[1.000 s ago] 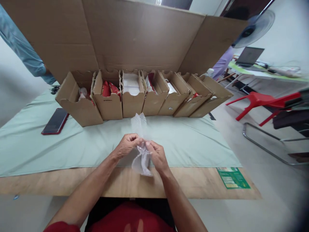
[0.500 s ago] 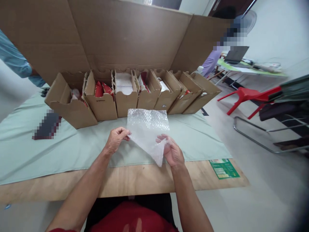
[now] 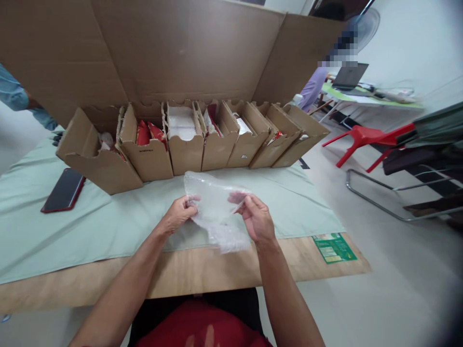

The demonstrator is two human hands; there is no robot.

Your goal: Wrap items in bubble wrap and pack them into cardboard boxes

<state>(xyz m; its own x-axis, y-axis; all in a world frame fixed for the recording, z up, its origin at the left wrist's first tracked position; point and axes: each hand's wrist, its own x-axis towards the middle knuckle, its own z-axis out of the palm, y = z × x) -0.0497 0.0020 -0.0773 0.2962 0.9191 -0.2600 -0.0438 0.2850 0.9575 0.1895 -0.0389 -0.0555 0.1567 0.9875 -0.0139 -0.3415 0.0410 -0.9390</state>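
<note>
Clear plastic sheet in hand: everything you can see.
The clear plastic sheet is thin, crinkled and whitish, see-through enough to show fingers behind it. The left hand and right hand pinch opposite sides, holding it spread above the pale green cloth, before the cardboard boxes. Its lower end is blurred.

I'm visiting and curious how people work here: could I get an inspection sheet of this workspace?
Surface: wrinkled pale green cloth over a wooden tabletop, wood showing along the near edge.
Work items: bubble wrap in both hands; seven cardboard bins in a row beyond.
Clutter: phone at left; green label on the wood at right.
Hands: left hand pinches the wrap's left side, right hand its right.
Cables: possible thin cord near the laptop; too small to tell.
Surroundings: cardboard panel behind the bins; red plastic seat at right.
</note>
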